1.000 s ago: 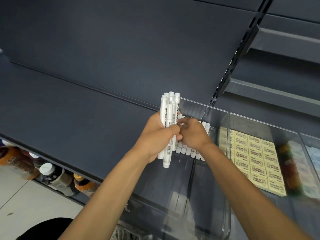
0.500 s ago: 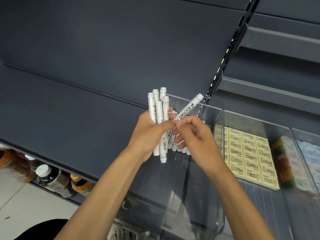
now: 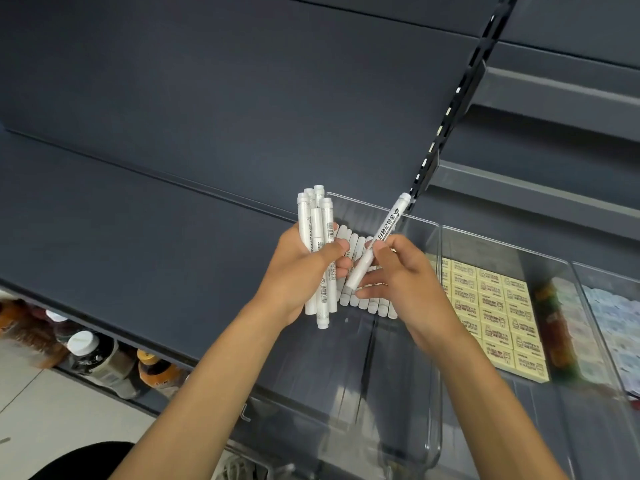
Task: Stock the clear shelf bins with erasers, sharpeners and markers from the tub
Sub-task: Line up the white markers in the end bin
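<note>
One marker now drawn out of the bundle
Right grip pinches it, left grip clasps the rest; probably next into the bin.

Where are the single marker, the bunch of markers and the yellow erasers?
single marker (image 3: 383, 230): head view, printed barrel.
bunch of markers (image 3: 317, 223): head view, upper barrels.
yellow erasers (image 3: 495, 306): head view, middle of the rows.

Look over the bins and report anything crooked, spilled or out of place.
Nothing stands out. The markers in the clear bin lie in an even row, and the erasers in the next bin form a neat grid. The one slanted marker is just pinched in the right hand; the left hand grips a bundle.
</note>
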Motion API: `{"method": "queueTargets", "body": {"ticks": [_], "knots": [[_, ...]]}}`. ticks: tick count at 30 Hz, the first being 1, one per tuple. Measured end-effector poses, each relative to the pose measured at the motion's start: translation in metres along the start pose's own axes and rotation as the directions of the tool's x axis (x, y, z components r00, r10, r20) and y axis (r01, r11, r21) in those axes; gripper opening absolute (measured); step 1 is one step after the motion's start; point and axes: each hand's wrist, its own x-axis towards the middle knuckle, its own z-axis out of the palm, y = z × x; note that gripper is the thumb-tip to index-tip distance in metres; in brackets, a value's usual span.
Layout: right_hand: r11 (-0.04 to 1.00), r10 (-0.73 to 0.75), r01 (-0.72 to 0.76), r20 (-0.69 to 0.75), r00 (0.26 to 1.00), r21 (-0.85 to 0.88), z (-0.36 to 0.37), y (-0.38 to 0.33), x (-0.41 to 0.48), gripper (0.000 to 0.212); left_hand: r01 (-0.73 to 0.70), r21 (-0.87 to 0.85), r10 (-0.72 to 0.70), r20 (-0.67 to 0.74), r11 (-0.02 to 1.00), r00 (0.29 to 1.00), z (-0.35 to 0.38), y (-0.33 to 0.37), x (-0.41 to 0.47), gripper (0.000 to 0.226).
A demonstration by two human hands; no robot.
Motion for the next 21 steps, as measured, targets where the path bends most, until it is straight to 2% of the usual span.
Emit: {"method": "queueTargets", "body": {"ticks": [3, 8, 12, 15, 18, 21], "knots": [[1.0, 0.018, -0.018, -0.022, 1.0, 0.018, -0.003, -0.003, 0.003, 0.022, 0.008, 0.027, -0.008, 0.012, 1.0, 1.0, -0.001, 0.0, 0.0, 0.022], [0.988, 0.084, -0.09, -0.049, 0.995, -0.127, -0.007, -0.003, 0.012, 0.018, 0.005, 0.034, -0.006, 0.023, 0.999, 1.0, -0.002, 0.0, 0.0, 0.022], [0.947, -0.039, 0.0, -0.115, 0.993, -0.321, -0.01, 0.006, 0.017, 0.023, 0.01, 0.016, -0.011, 0.037, 1.0, 0.999, -0.003, 0.0, 0.003, 0.026], [0.962, -0.153, 0.093, -0.223, 0.963, -0.257, -0.01, 0.008, 0.019, 0.013, 0.014, 0.007, -0.015, 0.043, 1.0, 0.999, -0.003, 0.0, 0.005, 0.025], [0.984, -0.16, 0.131, -0.282, 0.946, -0.12, -0.009, 0.006, 0.021, 0.007, 0.009, 0.006, -0.009, 0.049, 1.0, 0.999, -0.004, -0.001, 0.005, 0.021], [0.979, -0.197, 0.17, -0.321, 0.927, -0.112, -0.008, 0.005, 0.026, 0.007, 0.011, -0.001, -0.011, 0.047, 1.0, 0.999, -0.005, -0.001, 0.004, 0.022]]}}
